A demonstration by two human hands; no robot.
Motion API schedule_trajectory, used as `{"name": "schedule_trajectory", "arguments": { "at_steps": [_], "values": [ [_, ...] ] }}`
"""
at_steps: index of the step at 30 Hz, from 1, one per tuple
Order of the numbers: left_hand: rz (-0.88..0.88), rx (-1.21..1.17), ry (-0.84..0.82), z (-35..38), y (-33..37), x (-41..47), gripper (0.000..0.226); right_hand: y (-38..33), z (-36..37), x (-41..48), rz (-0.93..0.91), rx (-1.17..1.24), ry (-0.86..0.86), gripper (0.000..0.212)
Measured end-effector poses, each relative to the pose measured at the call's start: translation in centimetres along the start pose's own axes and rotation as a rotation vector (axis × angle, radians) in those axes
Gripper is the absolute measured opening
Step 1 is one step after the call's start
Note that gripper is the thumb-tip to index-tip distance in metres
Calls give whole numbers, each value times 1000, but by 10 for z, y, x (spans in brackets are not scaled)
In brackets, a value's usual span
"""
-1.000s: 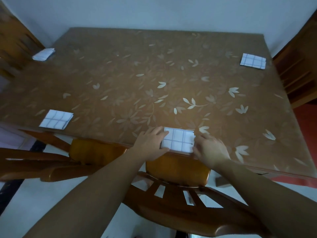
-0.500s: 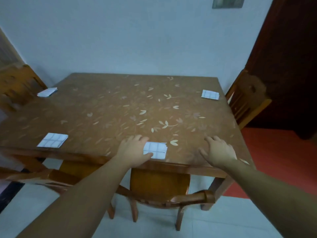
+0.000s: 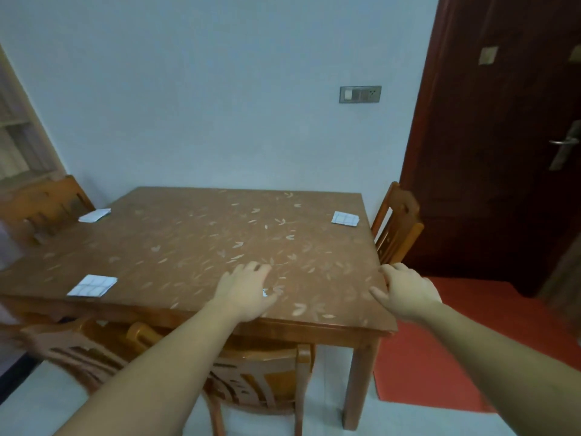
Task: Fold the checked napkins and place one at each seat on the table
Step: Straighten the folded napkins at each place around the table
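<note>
A brown table with a leaf pattern carries folded white checked napkins. One napkin lies near the front left edge, one at the far left, one at the far right. A fourth napkin lies near the front edge, almost wholly hidden under my left hand, which lies over it with straight fingers. My right hand hovers with spread fingers over the table's front right corner and holds nothing.
Wooden chairs stand at the front, front left, far left and right of the table. A dark red door and a red floor mat are to the right. A pale wall is behind.
Both hands let go of the front napkin. The right hand moved off to the right; the left now covers the napkin. The view pulled back and up from the table.
</note>
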State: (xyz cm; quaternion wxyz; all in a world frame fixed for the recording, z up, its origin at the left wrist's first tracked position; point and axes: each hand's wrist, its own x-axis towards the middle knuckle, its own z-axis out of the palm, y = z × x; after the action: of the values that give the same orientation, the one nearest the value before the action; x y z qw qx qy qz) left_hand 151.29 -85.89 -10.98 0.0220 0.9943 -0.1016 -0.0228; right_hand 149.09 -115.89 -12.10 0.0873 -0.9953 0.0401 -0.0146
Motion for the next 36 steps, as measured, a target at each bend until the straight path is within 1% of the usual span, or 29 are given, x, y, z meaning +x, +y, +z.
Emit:
{"name": "schedule_trajectory", "arguments": {
  "at_steps": [6,11,16,21,26,29,32,36],
  "values": [
    [-67,13,44,-13,107,6,67,100,-36,-1,-51,38,15,47],
    [-69,5,67,-19,192,20,68,169,-60,12,-132,39,-5,51],
    [-92,-4,50,-19,248,60,66,214,-67,53,-198,51,-36,55],
    [-141,-13,44,1,281,127,61,249,-54,122,-250,46,-72,58],
    [-162,-59,7,31,308,217,64,277,-36,219,-304,13,-111,58],
    [-203,-94,-26,40,323,266,65,294,-30,274,-355,-38,-138,57],
    [-253,-95,-44,40,335,309,65,312,-31,330,-388,-30,-161,56],
    [-351,-74,-45,36,352,359,65,338,-30,407,-480,-70,-140,61]
  ]
}}
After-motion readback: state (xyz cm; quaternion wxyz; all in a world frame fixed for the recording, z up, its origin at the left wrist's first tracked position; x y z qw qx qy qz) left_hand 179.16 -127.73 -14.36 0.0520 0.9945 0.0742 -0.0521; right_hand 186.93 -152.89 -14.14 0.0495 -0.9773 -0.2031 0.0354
